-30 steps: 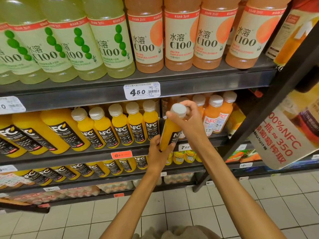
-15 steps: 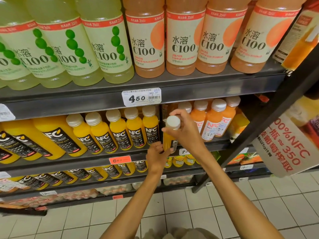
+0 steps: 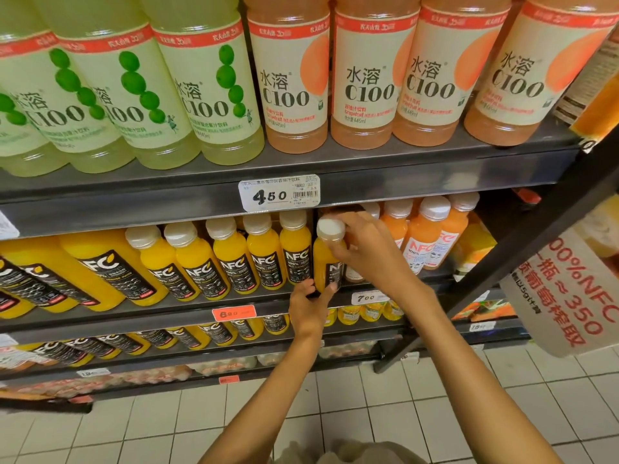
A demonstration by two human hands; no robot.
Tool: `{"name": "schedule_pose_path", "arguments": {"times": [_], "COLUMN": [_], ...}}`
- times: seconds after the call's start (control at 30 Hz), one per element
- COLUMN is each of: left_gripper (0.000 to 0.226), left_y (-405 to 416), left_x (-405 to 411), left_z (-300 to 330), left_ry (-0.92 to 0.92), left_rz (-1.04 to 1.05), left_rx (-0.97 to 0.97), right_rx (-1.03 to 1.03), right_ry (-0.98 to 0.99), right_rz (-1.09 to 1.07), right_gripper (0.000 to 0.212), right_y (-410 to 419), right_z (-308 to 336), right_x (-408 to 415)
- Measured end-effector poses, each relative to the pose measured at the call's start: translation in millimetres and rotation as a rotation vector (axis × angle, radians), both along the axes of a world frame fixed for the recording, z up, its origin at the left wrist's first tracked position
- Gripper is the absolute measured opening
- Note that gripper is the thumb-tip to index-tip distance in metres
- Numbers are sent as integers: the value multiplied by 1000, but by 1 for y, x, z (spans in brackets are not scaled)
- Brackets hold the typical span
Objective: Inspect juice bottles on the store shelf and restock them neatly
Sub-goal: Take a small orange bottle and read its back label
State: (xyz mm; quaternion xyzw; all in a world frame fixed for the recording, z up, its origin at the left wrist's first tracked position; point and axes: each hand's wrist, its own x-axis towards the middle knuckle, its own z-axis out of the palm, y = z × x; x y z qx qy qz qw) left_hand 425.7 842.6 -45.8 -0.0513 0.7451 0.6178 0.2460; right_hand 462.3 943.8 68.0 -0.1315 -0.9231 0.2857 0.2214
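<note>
Yellow NFC juice bottle with white cap (image 3: 323,259) stands on the grey metal shelf (image 3: 187,306); my right hand (image 3: 365,252) grips its neck, my left hand (image 3: 310,308) pinches its base.

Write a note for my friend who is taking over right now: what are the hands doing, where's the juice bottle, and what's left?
Right hand grips the neck of the yellow NFC bottle, just under its white cap.
Left hand holds the bottle's base at the shelf edge.
The bottle stands upright at the right end of the yellow NFC row, beside the orange NFC bottles.
Done: bottle is at its slot.
Left: let go, check the label faces front, then inspect the others.
</note>
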Motion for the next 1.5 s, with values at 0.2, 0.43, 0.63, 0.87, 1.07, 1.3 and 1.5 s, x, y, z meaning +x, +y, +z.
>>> {"name": "schedule_pose_path", "arguments": {"times": [0.2, 0.43, 0.63, 0.87, 1.07, 1.3, 1.5], "left_gripper": [50, 47, 48, 34, 49, 55, 44], "left_y": [6, 11, 3, -11, -11, -33, -55], "left_x": [1, -5, 2, 18, 30, 45, 71], "left_z": [6, 15, 10, 11, 21, 43, 76], "left_ry": [-226, -358, -302, -167, 89, 148, 92], "left_rz": [96, 237, 174, -19, -316, -569, -627], "left_rx": [254, 436, 428, 319, 196, 275, 317], "right_rx": [160, 413, 375, 422, 144, -332, -697], "right_ry": [-27, 77, 58, -53, 29, 305, 379], "right_rz": [-16, -186, -136, -92, 14, -15, -3], "right_gripper": [33, 22, 23, 24, 39, 28, 23], "right_y": [6, -1, 3, 24, 11, 1, 2], "right_z": [6, 3, 2, -5, -6, 23, 44], "right_x": [-2, -5, 3, 26, 43, 66, 71]}}
